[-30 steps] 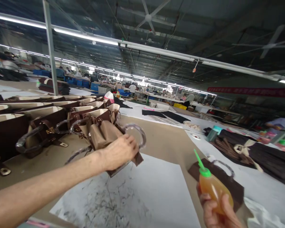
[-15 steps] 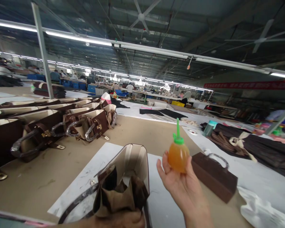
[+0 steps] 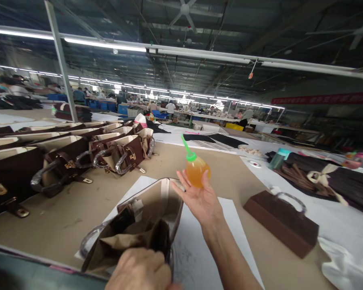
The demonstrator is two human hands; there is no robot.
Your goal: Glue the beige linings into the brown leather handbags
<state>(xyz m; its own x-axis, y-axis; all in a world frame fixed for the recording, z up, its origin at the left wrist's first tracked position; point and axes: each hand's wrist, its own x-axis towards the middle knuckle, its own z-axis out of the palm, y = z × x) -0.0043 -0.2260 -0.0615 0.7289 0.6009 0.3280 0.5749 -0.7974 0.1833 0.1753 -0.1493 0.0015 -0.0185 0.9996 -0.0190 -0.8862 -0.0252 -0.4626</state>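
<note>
- Though its grip is unclear, the left hand (image 3: 140, 270) curls over the open bag (image 3: 166, 189) at the near edge of the bench (image 3: 54, 237), perhaps steadying it.
- White paper (image 3: 196, 257) lies beneath, probably shielding the bench.
- Held apart, the right hand (image 3: 201, 201) cradles a squeeze bottle (image 3: 196, 170), nozzle (image 3: 186, 146) up, presumably against drips.
- Bags (image 3: 69, 150) crowd toward the left edge, seemingly set aside.

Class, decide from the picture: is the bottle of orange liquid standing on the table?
No, the bottle is held up in the right hand, above the table.
</note>
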